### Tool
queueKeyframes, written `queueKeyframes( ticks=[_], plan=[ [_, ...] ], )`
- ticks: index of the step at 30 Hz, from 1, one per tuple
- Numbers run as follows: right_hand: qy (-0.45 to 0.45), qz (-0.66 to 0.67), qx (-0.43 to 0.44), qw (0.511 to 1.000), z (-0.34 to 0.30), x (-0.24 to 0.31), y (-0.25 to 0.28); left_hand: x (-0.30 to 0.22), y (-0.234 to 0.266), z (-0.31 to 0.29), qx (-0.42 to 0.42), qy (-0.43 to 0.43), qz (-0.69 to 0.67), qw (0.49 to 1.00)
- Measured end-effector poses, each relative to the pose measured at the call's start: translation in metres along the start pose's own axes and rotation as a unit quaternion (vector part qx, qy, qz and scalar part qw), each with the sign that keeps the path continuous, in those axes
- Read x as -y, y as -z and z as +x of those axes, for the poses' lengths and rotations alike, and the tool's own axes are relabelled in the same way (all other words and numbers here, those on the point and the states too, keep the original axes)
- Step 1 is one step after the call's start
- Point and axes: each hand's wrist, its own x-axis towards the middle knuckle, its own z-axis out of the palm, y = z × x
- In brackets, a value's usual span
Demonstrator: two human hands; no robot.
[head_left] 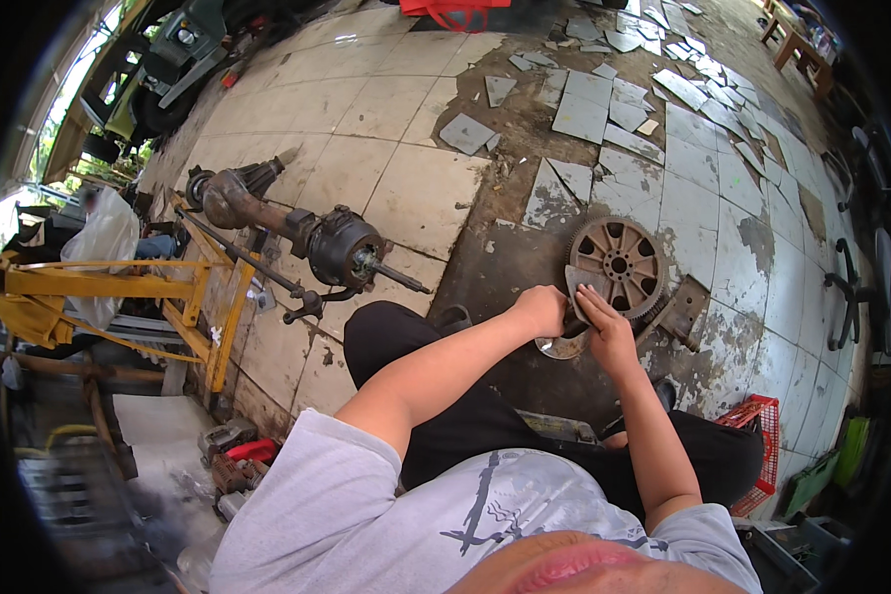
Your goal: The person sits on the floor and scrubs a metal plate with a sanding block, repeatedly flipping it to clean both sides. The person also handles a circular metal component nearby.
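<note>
A round, rusty spoked flywheel point(619, 265) with a toothed rim lies on the floor in front of me. Over its near left edge is a thin tan-grey sheet point(576, 283), perhaps sandpaper. My right hand point(609, 332) has its fingers pressed along this sheet, thumb side hidden. Close beside it, my left hand point(542, 311) is closed, knuckles up; what its fingers grip is hidden. Below both hands shows a shiny curved metal piece point(562, 346), partly covered by them. A rusty metal bracket point(681, 310) lies to the right of the flywheel.
A greasy vehicle axle point(339, 249) lies on the tiles to my left, near a yellow metal frame point(119, 284). Broken tiles point(604, 104) are strewn ahead. A red plastic crate point(759, 455) stands by my right knee. Rusty parts point(230, 455) lie at lower left.
</note>
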Motion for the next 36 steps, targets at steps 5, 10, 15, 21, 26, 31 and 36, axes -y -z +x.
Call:
queueKeyframes(
  ticks=[5, 10, 15, 21, 26, 31, 36],
  plan=[
    [-0.086, -0.040, -0.039, 0.995, -0.007, -0.033, -0.004, -0.004, 0.002, 0.002, 0.003, -0.012, -0.010, 1.000],
    [-0.008, 0.009, -0.021, 1.000, -0.001, 0.001, -0.002, 0.000, -0.002, 0.001, -0.021, -0.014, -0.015, 1.000],
    [-0.065, -0.011, -0.012, 0.998, -0.004, -0.021, 0.002, 0.000, -0.002, 0.003, -0.014, -0.013, -0.015, 1.000],
    [-0.059, -0.014, -0.056, 0.997, -0.003, -0.009, -0.008, 0.004, -0.008, 0.006, -0.023, -0.023, -0.018, 0.999],
    [-0.037, 0.010, -0.028, 0.999, 0.001, -0.009, 0.001, 0.004, -0.007, 0.002, -0.043, -0.016, -0.032, 0.998],
    [-0.082, -0.005, -0.041, 0.996, -0.003, -0.024, 0.001, 0.000, -0.002, 0.002, -0.018, -0.022, -0.019, 0.999],
    [-0.041, 0.014, -0.038, 0.998, -0.004, -0.017, -0.007, -0.001, -0.001, 0.001, -0.012, -0.022, -0.006, 1.000]
  ],
)
